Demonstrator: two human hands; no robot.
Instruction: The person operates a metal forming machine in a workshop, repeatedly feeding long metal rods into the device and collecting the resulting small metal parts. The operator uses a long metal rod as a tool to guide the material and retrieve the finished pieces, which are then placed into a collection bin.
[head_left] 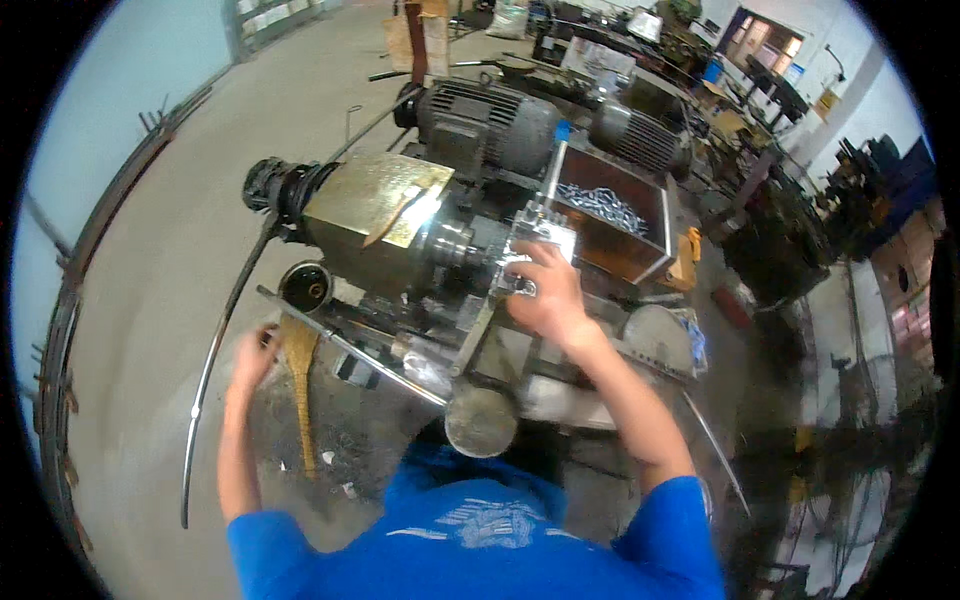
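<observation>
My right hand (550, 295) reaches over a lathe-like machine, its bent fingers gripping a shiny metal block (548, 235) beside the round metal spindle (455, 243). The fingertips partly cover the block, so any small part under them is hidden. A rod with a blue tip (562, 132) rises behind the block. Off to the left, my left hand (257, 355) is held low with curled fingers around something small and dark that I cannot make out. Close to it are a round dark pot (305, 288) and the end of a long metal bar (350, 347).
A box-shaped golden housing (380, 205) stands left of the spindle. Behind are a large motor (485, 125) and an open bin (665, 220) holding chain-like metal pieces. A long rod (205, 370) slants down at the left. Round metal handwheel-like disc (480, 420) sits near my body.
</observation>
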